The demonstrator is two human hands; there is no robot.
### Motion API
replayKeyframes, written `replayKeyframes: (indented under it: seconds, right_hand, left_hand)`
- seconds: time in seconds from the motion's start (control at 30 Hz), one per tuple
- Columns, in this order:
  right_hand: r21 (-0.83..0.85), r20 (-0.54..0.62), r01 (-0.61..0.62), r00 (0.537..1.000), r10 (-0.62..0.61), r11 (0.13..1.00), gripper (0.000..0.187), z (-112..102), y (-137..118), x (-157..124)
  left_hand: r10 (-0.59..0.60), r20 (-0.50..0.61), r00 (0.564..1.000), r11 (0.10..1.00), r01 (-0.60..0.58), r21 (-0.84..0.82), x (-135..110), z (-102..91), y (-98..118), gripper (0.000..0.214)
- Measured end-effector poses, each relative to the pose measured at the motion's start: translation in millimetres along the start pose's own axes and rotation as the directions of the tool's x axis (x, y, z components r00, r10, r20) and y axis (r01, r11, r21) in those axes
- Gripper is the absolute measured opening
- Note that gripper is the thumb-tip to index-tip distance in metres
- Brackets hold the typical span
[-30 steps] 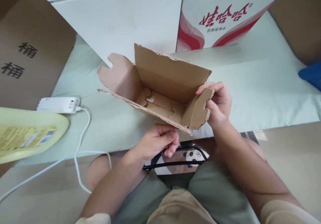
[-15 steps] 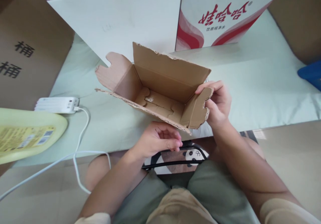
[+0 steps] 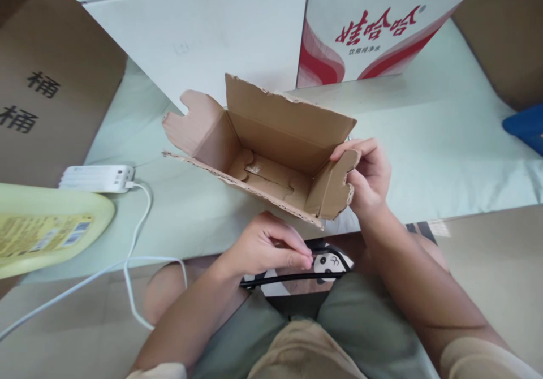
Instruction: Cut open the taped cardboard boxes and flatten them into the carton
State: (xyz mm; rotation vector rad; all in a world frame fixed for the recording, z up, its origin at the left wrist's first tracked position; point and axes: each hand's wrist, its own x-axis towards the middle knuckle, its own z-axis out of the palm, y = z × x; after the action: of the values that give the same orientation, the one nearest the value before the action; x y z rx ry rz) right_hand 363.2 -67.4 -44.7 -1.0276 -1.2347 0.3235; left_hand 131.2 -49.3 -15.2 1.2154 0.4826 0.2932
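Note:
A small brown cardboard box [image 3: 271,184] with its top flaps folded out is tilted so that I look down into it. Its interlocked bottom flaps show, and nothing lies inside. My right hand [image 3: 371,175] grips the notched flap at its right end, thumb on one side and fingers on the other. Just below the box's near edge, apart from it, is my left hand [image 3: 271,246]. Its thumb and fingertips are pinched together; what they hold, if anything, is too small to tell.
Behind stand a white carton [image 3: 203,45] and a red-and-white carton [image 3: 369,34]. On the left are a large brown carton [image 3: 46,90], a white power bank [image 3: 97,179] with a cable [image 3: 138,226], and a yellow-green bottle [image 3: 55,226]. A blue object [image 3: 528,127] is at right.
My left hand has dropped slightly, away from the box, and its fingers have closed into a pinch. My right hand and the box are almost unmoved.

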Motion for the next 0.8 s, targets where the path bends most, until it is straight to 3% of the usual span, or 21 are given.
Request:
replayKeyframes:
  seconds: [0.13,0.2,0.3,0.43,0.57,0.67,0.8]
  right_hand:
    - [0.015,0.004,0.011,1.0,-0.011,1.0,0.028,0.6,0.4,0.2]
    - [0.02,0.002,0.007,1.0,-0.007,1.0,0.028,0.9,0.3,0.2]
    - [0.002,0.002,-0.007,1.0,0.007,1.0,0.032,0.8,-0.3,0.4]
    - [0.003,0.011,-0.012,1.0,0.012,1.0,0.032,0.0,-0.4,0.3]
    - [0.039,0.029,0.034,0.999,-0.036,0.999,0.023,-0.1,-0.2,0.5]
    - [0.048,0.027,0.047,0.998,-0.048,0.998,0.021,0.3,-0.3,0.8]
    - [0.025,0.022,0.018,1.0,-0.019,1.0,0.024,0.5,-0.3,0.3]
  left_hand:
    - [0.039,0.113,0.993,0.992,-0.052,0.118,-1.9,1.3,1.5,0.048]
    - [0.089,0.179,0.98,0.965,-0.129,0.227,-1.0,4.1,-1.7,0.042]
    - [0.136,0.314,0.94,0.902,-0.249,0.353,0.6,9.0,-6.6,0.028]
    - [0.15,0.446,0.882,0.83,-0.358,0.428,-1.0,12.6,-5.9,0.026]
    - [0.253,0.499,0.829,0.725,-0.504,0.47,0.1,9.6,-3.4,0.037]
    - [0.278,0.486,0.829,0.749,-0.503,0.431,4.5,8.3,-0.5,0.014]
    - [0.31,0.477,0.823,0.783,-0.505,0.363,-12.8,14.2,12.3,0.023]
